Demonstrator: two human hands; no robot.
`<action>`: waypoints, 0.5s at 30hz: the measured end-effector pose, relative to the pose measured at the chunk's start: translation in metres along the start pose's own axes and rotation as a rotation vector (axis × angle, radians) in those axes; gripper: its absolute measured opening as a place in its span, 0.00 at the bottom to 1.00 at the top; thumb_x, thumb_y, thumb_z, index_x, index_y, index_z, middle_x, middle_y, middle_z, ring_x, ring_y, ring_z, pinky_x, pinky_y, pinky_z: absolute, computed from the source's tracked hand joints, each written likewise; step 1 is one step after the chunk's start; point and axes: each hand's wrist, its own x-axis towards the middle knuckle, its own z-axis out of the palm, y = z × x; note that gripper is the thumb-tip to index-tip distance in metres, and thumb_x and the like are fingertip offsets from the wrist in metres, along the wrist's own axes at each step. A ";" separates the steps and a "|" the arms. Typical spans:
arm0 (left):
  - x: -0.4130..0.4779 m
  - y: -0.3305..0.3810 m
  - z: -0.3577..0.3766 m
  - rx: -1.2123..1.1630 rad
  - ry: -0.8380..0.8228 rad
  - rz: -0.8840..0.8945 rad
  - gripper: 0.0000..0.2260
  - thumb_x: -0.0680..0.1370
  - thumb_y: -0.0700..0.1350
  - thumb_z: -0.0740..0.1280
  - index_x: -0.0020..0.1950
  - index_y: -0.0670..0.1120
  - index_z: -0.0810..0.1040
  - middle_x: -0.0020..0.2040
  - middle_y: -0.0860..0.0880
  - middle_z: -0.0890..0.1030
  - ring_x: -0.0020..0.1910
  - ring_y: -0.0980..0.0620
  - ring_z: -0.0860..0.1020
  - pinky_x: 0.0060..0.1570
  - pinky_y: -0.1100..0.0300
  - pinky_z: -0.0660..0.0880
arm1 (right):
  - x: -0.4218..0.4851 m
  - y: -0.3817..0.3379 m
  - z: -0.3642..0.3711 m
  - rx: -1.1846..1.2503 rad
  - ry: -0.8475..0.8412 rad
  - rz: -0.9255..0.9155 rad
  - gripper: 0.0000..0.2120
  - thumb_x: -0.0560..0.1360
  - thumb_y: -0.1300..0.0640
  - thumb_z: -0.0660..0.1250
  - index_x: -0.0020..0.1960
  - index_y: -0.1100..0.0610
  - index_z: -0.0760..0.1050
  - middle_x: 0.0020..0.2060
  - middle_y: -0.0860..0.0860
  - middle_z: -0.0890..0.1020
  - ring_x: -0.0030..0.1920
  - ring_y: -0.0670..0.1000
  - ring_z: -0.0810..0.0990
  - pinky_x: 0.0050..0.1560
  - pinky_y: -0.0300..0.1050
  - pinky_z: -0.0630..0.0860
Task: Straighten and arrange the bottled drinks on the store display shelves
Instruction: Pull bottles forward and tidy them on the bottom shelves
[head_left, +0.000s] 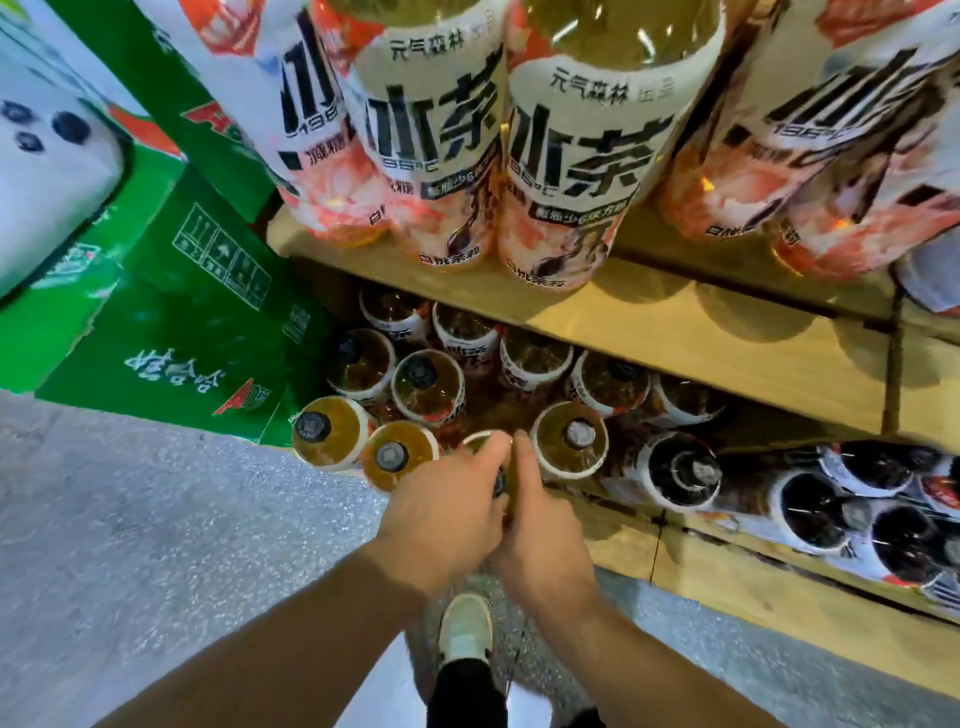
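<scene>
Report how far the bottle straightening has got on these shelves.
Done: the upper-shelf bottles stand upright, labels facing out. In hand: left hand and right hand both grip a front-row bottle on the lower shelf. Remaining: the amber bottles behind it sit in ragged rows, and the dark bottles to the right look tilted.

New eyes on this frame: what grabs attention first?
The big clear plastic tea bottles with white-and-pink labels loom at top centre on the upper wooden shelf. Below, at the front of the lower wooden shelf, the left hand and right hand together hold one amber plastic tea bottle. Bright green cardboard cartons fill the left.
</scene>
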 end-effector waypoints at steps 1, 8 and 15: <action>0.005 -0.002 -0.002 -0.004 -0.005 0.005 0.14 0.79 0.50 0.64 0.53 0.57 0.58 0.53 0.48 0.80 0.48 0.42 0.80 0.42 0.48 0.77 | 0.003 -0.004 0.000 0.022 0.012 -0.008 0.42 0.80 0.52 0.61 0.80 0.41 0.33 0.40 0.54 0.83 0.39 0.55 0.81 0.35 0.52 0.76; 0.043 -0.013 -0.018 0.006 -0.065 0.043 0.14 0.79 0.49 0.64 0.60 0.54 0.61 0.53 0.47 0.79 0.49 0.42 0.80 0.46 0.45 0.78 | 0.032 -0.022 -0.002 0.078 0.164 0.002 0.27 0.80 0.53 0.60 0.76 0.44 0.54 0.46 0.51 0.83 0.42 0.53 0.82 0.36 0.51 0.76; 0.061 -0.014 -0.024 0.055 -0.078 0.085 0.17 0.81 0.50 0.62 0.68 0.53 0.63 0.58 0.46 0.80 0.54 0.41 0.80 0.51 0.49 0.75 | 0.049 -0.029 -0.003 -0.008 0.161 0.091 0.20 0.80 0.59 0.62 0.71 0.52 0.63 0.44 0.53 0.84 0.42 0.55 0.84 0.39 0.51 0.78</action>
